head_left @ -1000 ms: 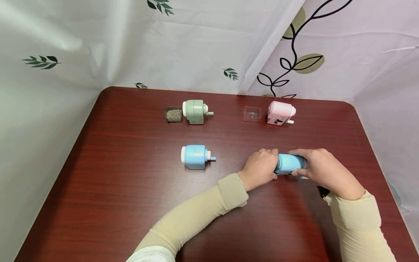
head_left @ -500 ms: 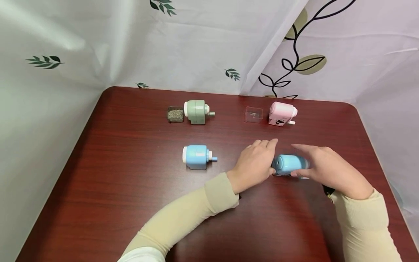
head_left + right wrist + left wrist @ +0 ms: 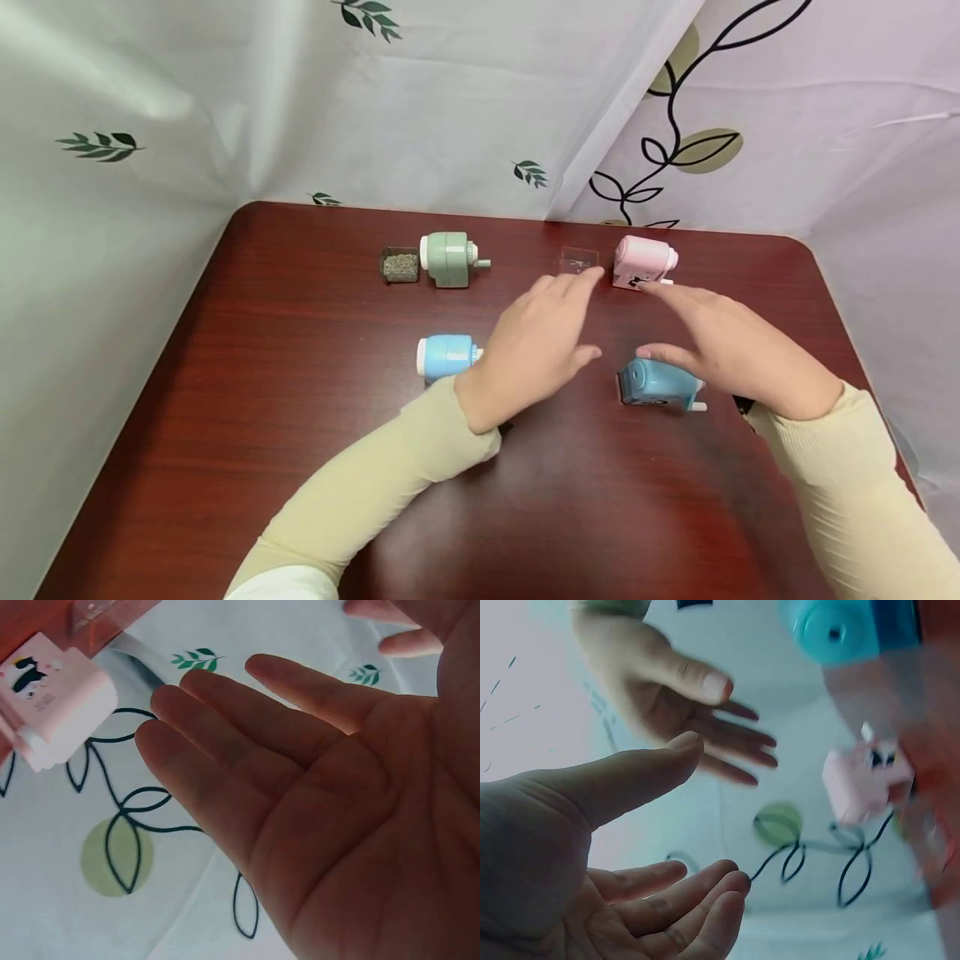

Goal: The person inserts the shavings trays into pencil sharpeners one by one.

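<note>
Both hands are raised over the table with nothing in them. My left hand (image 3: 528,346) has its fingers extended and thumb apart; in the head view it overlaps the crank of the blue pencil sharpener (image 3: 446,357). Fingers spread, my right hand (image 3: 738,346) hovers behind and above the light-blue pencil sharpener (image 3: 660,383), which stands on the table with its white crank handle to the right. Farther back, the pink pencil sharpener (image 3: 642,258) is close beyond the right fingertips. Its clear tray (image 3: 576,258) lies to its left, partly behind the left fingertips.
At the back left stands a green pencil sharpener (image 3: 448,258), with a clear tray of shavings (image 3: 400,265) beside it. White patterned curtains (image 3: 450,108) rise behind the dark red wooden table (image 3: 300,350).
Both hands have let go of the light-blue pencil sharpener and lifted up and back. The left hand has also moved left. The sharpener stays on the table.
</note>
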Demonstrator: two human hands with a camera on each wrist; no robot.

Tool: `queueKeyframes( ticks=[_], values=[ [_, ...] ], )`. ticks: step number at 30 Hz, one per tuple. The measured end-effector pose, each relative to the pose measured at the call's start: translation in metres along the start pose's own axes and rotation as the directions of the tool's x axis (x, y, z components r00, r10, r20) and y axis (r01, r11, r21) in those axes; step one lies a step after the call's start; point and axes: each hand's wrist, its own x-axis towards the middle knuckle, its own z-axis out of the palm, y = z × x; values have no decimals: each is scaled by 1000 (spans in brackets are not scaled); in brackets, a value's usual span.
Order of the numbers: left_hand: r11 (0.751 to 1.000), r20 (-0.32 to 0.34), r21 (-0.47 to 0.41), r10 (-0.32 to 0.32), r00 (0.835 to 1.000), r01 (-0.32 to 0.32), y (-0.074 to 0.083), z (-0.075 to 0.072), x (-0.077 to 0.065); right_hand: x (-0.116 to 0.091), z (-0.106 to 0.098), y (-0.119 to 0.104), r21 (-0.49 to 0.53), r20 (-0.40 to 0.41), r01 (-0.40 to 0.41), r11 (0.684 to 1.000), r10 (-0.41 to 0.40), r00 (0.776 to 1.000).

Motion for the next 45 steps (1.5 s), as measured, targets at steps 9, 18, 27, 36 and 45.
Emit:
queueKeyframes(
  ticks=[9, 18, 27, 36, 45],
  values=[
    [987, -54, -78, -142, 988, 137, -41, -48, -8, 32, -17, -13, -14, 16, 39, 999, -39, 999],
    [969, -120, -116, -230, 966, 216, -87, -61, -14, 69, -14, -25, -67, 54, 91, 994, -88, 995],
    [953, -113, -94, -299, 948, 289, -142, -73, -13, 114, -3, -40, -80, 100, 117, 990, -109, 989],
    [942, -19, -116, -320, 947, 316, -202, -72, -18, 157, 5, -50, -62, 148, 81, 995, -71, 986],
    [943, 46, -140, -297, 954, 300, -255, -56, -25, 189, 20, -55, -3, 125, 98, 995, -96, 987]
  ],
)
